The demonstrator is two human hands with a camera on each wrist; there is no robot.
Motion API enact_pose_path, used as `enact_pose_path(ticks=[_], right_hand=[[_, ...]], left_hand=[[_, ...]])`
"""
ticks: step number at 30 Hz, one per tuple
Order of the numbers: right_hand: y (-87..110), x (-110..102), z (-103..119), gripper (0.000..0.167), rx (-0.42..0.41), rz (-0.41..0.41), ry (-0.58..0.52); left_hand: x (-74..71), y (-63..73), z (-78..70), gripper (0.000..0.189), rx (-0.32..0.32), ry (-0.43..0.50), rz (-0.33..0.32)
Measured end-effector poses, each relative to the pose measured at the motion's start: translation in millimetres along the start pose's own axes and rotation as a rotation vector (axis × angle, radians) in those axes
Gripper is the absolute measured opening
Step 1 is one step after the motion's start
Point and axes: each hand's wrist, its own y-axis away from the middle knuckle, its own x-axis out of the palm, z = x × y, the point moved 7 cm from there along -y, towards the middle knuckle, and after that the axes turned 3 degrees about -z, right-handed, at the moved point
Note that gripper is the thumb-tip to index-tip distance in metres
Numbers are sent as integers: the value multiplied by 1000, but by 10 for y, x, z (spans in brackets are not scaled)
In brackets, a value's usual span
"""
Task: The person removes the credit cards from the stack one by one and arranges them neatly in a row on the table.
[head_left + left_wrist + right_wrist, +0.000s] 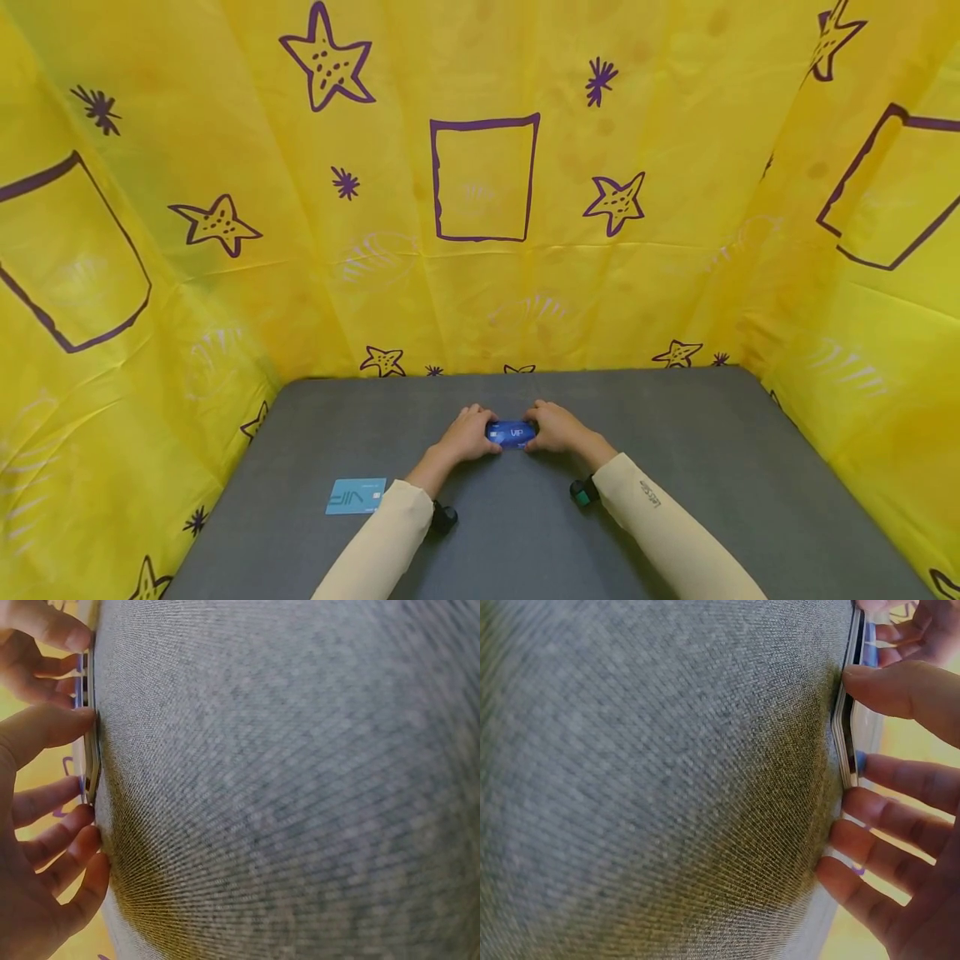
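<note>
A blue card printed with VIP lies between the two hands on the grey table, with a dark edge showing at both of its ends. Seen edge-on in the left wrist view, a thin layered flat piece with angled corners lies close against the tabletop; its kind is not clear. My left hand pinches the card's left end between thumb and fingers. At the right end, my right hand pinches it likewise, thumb on the near edge and fingertips on the far one.
A light blue card with VIP lettering, upside down from here, lies on the grey tabletop near the left forearm. Yellow fabric with purple stars and squares walls the table at the back and on both sides.
</note>
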Motion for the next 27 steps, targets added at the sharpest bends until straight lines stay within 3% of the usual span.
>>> enact_pose_path(ticks=[27], right_hand=[[17,-35,3,47,4,-34,-31]], left_hand=[[-28,9,-6,51,3,66,-33]])
